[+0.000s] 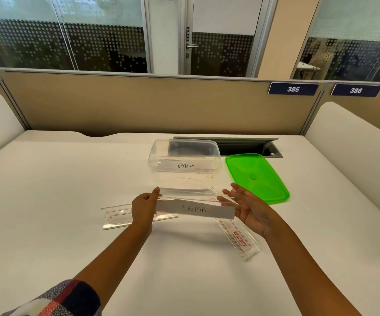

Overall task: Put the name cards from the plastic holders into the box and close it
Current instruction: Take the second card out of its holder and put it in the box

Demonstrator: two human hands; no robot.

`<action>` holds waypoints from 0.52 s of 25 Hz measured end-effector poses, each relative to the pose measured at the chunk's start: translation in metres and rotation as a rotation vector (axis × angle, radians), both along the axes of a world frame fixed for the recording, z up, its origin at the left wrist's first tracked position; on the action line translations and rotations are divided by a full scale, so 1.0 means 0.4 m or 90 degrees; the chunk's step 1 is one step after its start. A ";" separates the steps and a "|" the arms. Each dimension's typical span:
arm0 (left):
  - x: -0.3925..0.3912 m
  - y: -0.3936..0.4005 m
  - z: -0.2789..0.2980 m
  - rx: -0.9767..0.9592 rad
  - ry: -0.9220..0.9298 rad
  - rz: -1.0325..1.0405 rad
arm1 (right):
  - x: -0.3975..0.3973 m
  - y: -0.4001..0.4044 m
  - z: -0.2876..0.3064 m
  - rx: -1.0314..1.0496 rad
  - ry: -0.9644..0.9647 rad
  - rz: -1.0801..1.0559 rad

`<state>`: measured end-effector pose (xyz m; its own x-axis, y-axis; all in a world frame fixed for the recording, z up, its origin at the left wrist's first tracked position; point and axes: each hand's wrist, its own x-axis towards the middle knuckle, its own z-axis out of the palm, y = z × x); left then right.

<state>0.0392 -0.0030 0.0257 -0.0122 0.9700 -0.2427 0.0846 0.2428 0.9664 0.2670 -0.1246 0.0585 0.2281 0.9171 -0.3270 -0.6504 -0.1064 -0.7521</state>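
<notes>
Two hands hold one clear plastic holder w/ the "SIGMA" card just above the desk, near its middle. Left hand pinches the holder's left end, thumb on top. Right hand has fingers spread, loosely cupping the right end; can't tell if it grips the card or the holder. Card looks partly slid out, hanging below the holder's edge. Beyond, toward the far edge, the clear box is open w/ an "OSTRICH" card inside; green lid lies flat just right of it. Two empty holders on the desk: one under the left wrist, one under the right. Risk: right-hand hold looks loose, so the card could drop free or bend if tugged skewed.
</notes>
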 end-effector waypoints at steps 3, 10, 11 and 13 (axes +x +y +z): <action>-0.004 0.009 -0.002 -0.040 0.002 -0.003 | -0.007 0.003 -0.006 -0.023 -0.054 0.016; -0.031 0.044 0.014 -0.054 -0.028 0.017 | -0.006 0.018 -0.002 -0.009 -0.139 0.013; -0.030 0.049 0.026 -0.030 -0.018 0.017 | -0.008 0.026 0.001 -0.011 -0.158 -0.009; -0.023 0.063 0.056 0.022 0.003 0.012 | -0.008 0.048 0.008 -0.008 -0.188 -0.056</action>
